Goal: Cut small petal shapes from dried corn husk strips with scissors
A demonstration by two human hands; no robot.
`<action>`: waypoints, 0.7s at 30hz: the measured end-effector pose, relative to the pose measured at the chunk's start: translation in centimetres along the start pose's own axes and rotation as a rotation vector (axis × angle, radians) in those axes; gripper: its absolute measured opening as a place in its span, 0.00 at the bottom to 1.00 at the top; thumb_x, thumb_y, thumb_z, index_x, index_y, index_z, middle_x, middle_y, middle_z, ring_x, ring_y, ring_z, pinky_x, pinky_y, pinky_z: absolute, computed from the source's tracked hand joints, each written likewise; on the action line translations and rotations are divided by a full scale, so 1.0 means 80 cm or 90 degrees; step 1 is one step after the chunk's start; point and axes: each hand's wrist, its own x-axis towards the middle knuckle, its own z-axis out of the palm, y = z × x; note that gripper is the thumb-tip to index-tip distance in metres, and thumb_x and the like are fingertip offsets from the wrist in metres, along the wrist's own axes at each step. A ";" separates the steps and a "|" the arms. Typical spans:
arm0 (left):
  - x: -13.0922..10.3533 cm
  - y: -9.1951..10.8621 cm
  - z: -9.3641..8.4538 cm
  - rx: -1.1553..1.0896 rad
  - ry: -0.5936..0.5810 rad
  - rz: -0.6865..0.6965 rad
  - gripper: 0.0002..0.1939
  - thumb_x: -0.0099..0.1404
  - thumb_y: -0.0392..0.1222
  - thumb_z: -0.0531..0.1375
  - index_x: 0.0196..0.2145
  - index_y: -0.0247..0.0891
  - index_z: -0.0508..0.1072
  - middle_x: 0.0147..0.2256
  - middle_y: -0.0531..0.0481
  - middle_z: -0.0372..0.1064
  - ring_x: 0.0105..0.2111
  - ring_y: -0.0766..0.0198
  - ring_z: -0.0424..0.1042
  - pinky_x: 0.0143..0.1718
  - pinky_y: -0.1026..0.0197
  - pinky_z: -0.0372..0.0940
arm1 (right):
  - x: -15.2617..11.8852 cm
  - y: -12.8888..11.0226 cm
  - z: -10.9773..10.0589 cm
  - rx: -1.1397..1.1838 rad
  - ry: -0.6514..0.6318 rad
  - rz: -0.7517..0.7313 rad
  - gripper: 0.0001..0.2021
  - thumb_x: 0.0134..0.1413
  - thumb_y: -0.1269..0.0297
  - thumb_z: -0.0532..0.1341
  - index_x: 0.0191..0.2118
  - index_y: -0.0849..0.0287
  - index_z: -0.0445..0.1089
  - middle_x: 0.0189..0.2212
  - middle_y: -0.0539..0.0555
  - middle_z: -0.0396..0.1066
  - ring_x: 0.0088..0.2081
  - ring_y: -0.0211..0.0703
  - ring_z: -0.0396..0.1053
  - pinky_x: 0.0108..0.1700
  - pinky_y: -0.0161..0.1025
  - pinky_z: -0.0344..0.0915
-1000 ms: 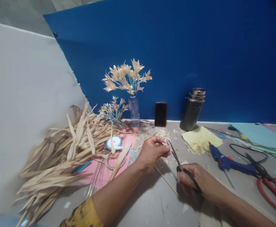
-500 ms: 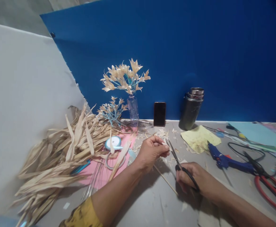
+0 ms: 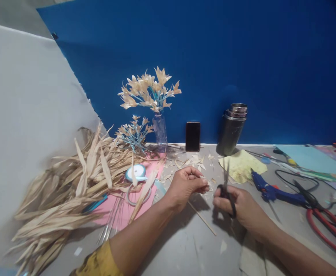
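My right hand [image 3: 238, 205] is wrapped round the black handles of a pair of scissors [image 3: 226, 176], whose blades point up and away. To its left, my left hand [image 3: 186, 188] is closed in a pinch, thumb against fingers; whatever small piece sits between the fingertips is too hidden to name. A thin stick [image 3: 202, 218] lies on the table just below my left hand. Pale husk scraps [image 3: 195, 161] are scattered behind both hands. The scissor blades stand apart from my left fingertips.
Dried corn husks [image 3: 67, 184] heap up at left beside a ribbon roll [image 3: 135, 172]. Husk flowers [image 3: 149, 90] stand in a clear bottle [image 3: 160, 132]. Behind are a phone [image 3: 192, 137] and flask [image 3: 231, 130]. A blue glue gun [image 3: 277, 193] and red-handled pliers [image 3: 326, 226] lie right.
The scissors have drawn back to the right from my left fingertips, and their blades have turned more upright. My left hand keeps its pinch. The view has shifted slightly.
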 end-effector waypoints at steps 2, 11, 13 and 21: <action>-0.002 -0.008 0.004 0.025 -0.013 -0.006 0.16 0.47 0.40 0.72 0.28 0.34 0.70 0.22 0.50 0.71 0.24 0.65 0.73 0.29 0.64 0.64 | -0.001 -0.004 -0.001 0.035 0.070 -0.032 0.17 0.43 0.54 0.70 0.36 0.57 0.70 0.25 0.47 0.69 0.27 0.40 0.64 0.31 0.37 0.59; -0.009 -0.024 0.013 -0.073 -0.110 -0.136 0.18 0.50 0.49 0.72 0.29 0.34 0.71 0.25 0.49 0.70 0.25 0.67 0.69 0.26 0.65 0.61 | -0.006 -0.009 -0.005 0.035 0.137 -0.081 0.13 0.41 0.58 0.70 0.33 0.58 0.71 0.23 0.47 0.68 0.25 0.39 0.62 0.30 0.38 0.59; -0.010 -0.023 0.014 -0.075 -0.137 -0.140 0.20 0.52 0.53 0.71 0.29 0.34 0.71 0.26 0.49 0.69 0.26 0.66 0.70 0.26 0.65 0.62 | -0.005 -0.010 -0.005 0.034 0.119 -0.078 0.12 0.41 0.60 0.70 0.32 0.58 0.71 0.22 0.48 0.70 0.25 0.40 0.64 0.30 0.38 0.60; -0.013 -0.034 0.012 -0.079 -0.241 -0.136 0.21 0.48 0.48 0.74 0.27 0.33 0.70 0.24 0.51 0.68 0.23 0.69 0.69 0.27 0.66 0.64 | -0.011 -0.026 -0.009 0.116 -0.021 -0.067 0.12 0.41 0.64 0.72 0.30 0.58 0.68 0.19 0.49 0.74 0.23 0.42 0.69 0.27 0.36 0.62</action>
